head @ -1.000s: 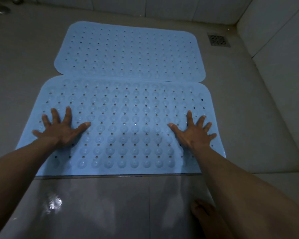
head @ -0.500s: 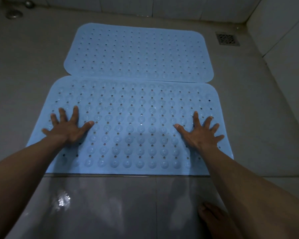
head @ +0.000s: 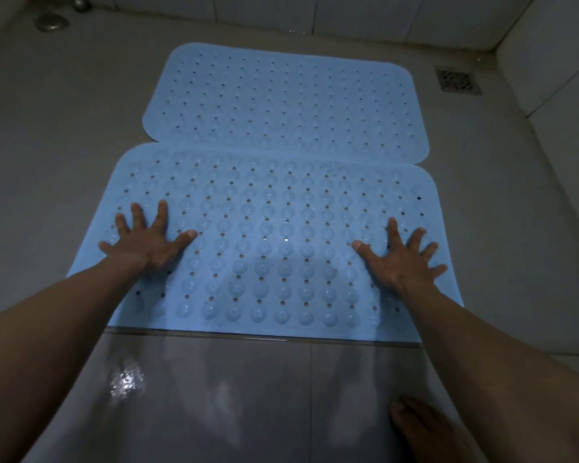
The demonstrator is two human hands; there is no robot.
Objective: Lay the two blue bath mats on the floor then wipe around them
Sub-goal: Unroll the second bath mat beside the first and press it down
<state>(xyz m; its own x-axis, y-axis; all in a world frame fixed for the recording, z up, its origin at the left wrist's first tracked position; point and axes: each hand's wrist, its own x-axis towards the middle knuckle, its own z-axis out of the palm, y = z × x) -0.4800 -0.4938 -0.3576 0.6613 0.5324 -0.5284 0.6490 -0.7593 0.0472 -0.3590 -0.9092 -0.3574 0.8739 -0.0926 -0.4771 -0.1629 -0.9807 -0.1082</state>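
Head view: I see the left hand (head: 147, 243) and the right hand (head: 400, 259) pressed flat on the near blue bath mat (head: 264, 255), fingers straight and spread wide apart, gripping nothing. The left hand sits toward the mat's left side, the right close to its right edge. This mat lies flat on the grey floor (head: 64, 145), its near edge along a glossy wet tile strip (head: 248, 396). The far blue bath mat (head: 281, 105) lies flat just beyond; whether the long edges touch or overlap I cannot tell. A square floor drain (head: 457, 80) sits far right, a bare foot (head: 425, 426) bottom right.
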